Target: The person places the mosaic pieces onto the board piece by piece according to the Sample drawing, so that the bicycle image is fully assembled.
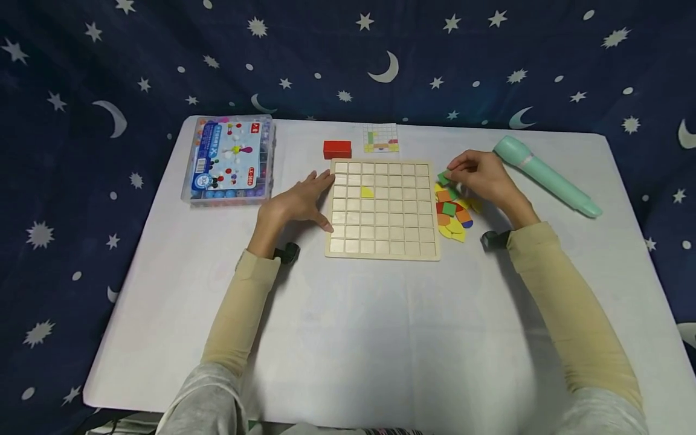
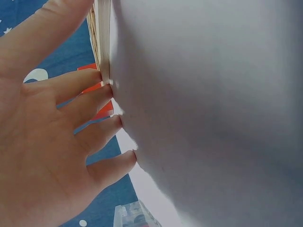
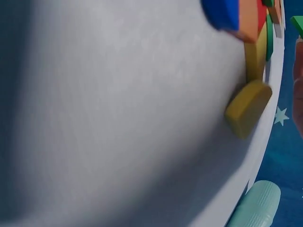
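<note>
A square wooden grid board (image 1: 389, 234) lies mid-table, with one yellow piece (image 1: 367, 193) in a cell of its upper left part. My left hand (image 1: 298, 200) rests at the board's left edge, fingers spread; the left wrist view shows the fingertips touching the table beside the board's side (image 2: 103, 42). To the right of the board, my right hand (image 1: 481, 176) pinches a green piece (image 1: 443, 179) above a loose pile of coloured pieces (image 1: 455, 225). That green piece (image 3: 298, 22) only partly shows in the right wrist view.
Behind the board are a red block (image 1: 337, 149) and a small printed grid card (image 1: 380, 138) with coloured shapes. A clear plastic case (image 1: 231, 158) of beads stands back left. At the back right lies a mint-green cylindrical object (image 1: 549, 177). A starry dark cloth (image 1: 326, 54) hangs behind.
</note>
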The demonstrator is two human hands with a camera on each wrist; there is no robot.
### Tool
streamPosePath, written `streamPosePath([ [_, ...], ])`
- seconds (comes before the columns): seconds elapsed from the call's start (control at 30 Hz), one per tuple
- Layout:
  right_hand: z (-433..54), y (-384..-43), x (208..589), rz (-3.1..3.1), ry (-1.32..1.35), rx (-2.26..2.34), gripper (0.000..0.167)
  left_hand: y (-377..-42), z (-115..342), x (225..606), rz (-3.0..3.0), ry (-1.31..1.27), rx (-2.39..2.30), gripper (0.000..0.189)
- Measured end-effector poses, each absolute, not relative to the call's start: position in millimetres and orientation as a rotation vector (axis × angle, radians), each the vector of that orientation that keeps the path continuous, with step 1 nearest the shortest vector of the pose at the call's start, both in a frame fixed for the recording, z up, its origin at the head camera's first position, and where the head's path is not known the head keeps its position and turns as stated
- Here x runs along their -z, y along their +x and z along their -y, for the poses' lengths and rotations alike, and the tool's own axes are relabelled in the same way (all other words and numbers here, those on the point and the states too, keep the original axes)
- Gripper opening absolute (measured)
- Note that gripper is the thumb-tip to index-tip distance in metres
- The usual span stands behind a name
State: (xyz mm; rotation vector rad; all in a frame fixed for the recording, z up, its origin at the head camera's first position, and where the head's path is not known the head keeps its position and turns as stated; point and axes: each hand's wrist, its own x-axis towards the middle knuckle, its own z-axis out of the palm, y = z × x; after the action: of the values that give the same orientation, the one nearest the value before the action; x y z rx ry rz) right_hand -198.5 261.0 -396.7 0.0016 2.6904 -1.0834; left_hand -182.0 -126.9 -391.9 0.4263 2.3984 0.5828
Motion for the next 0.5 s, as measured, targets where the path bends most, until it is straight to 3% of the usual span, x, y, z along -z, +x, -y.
streamPosePath([
  [0.5, -224, -199, 396, -2.590, -0.083, 1.181, 0.033, -183, 128, 392, -2.387, 0.425, -0.590, 0.123],
])
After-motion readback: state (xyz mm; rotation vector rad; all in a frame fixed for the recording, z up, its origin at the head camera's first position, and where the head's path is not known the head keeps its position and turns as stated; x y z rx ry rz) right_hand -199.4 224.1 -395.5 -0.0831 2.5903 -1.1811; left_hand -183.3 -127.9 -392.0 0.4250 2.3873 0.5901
